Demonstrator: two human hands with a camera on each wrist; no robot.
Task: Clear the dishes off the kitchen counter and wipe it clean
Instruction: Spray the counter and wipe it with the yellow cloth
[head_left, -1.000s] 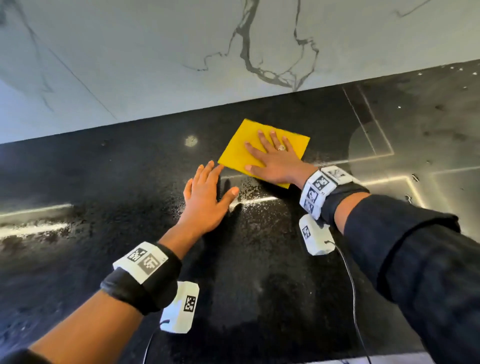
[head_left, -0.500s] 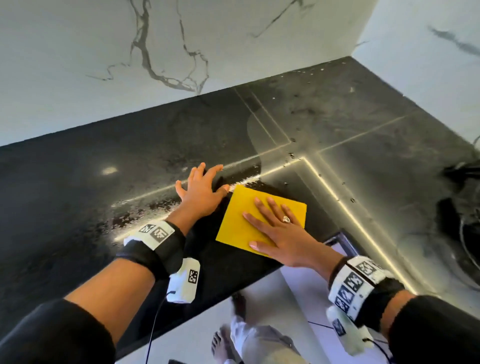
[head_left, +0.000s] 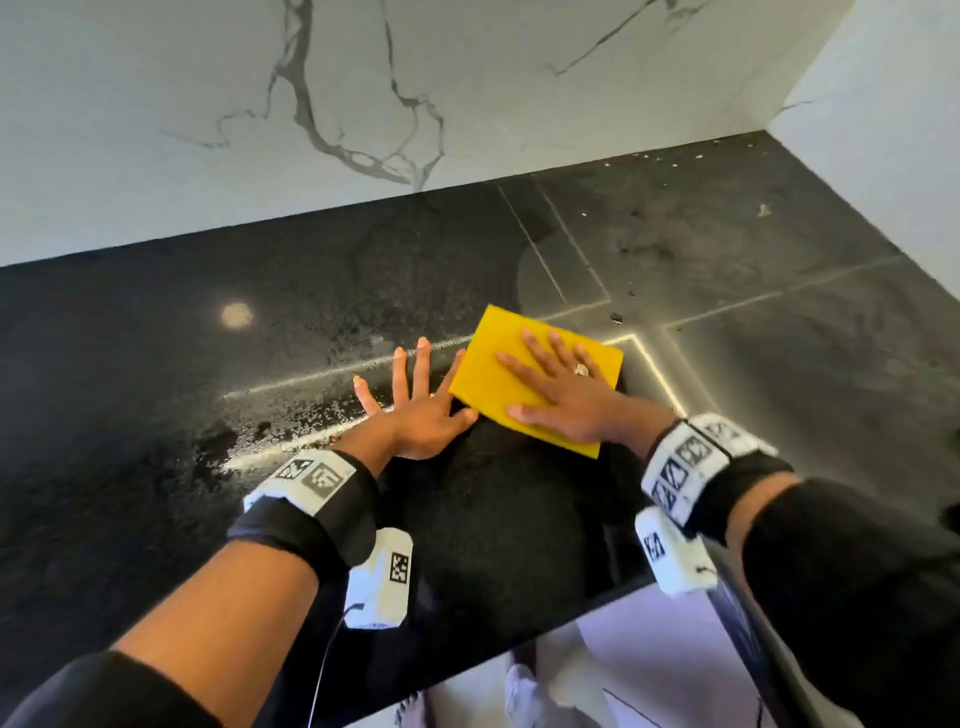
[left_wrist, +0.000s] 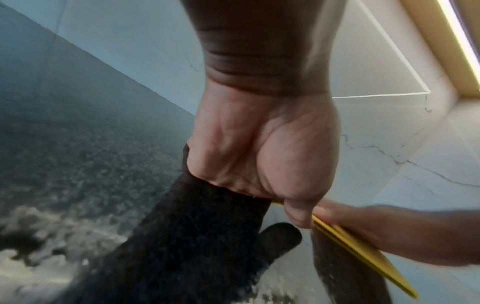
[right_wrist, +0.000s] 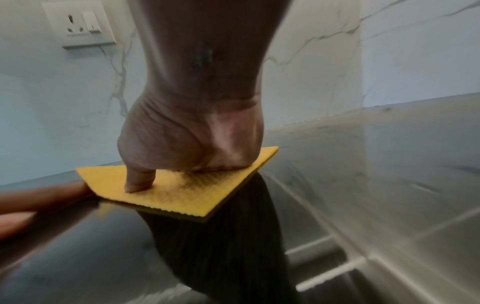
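Observation:
A yellow cleaning cloth (head_left: 504, 332) lies flat on the black granite counter (head_left: 156, 364), over a pale seam line. My right hand (head_left: 566, 395) presses on it with straight, spread fingers; in the right wrist view the right hand (right_wrist: 192, 139) has its thumb down on the cloth (right_wrist: 182, 197). My left hand (head_left: 415, 415) rests flat on the bare counter just left of the cloth, fingers spread, thumb at the cloth's edge. In the left wrist view the left hand (left_wrist: 259, 154) has its palm down, with the cloth's edge (left_wrist: 363, 253) beside the thumb.
Wet specks (head_left: 311, 415) cover the counter left of my hands. Small crumbs (head_left: 675, 161) lie along the back right corner by the marble wall (head_left: 363, 104). The counter's front edge (head_left: 519, 629) is close below my wrists. A wall socket (right_wrist: 78, 24) sits above the counter.
The right hand has slid the cloth away from the front edge, toward the seam corner. The left hand stays flat beside it, its fingers spread wider.

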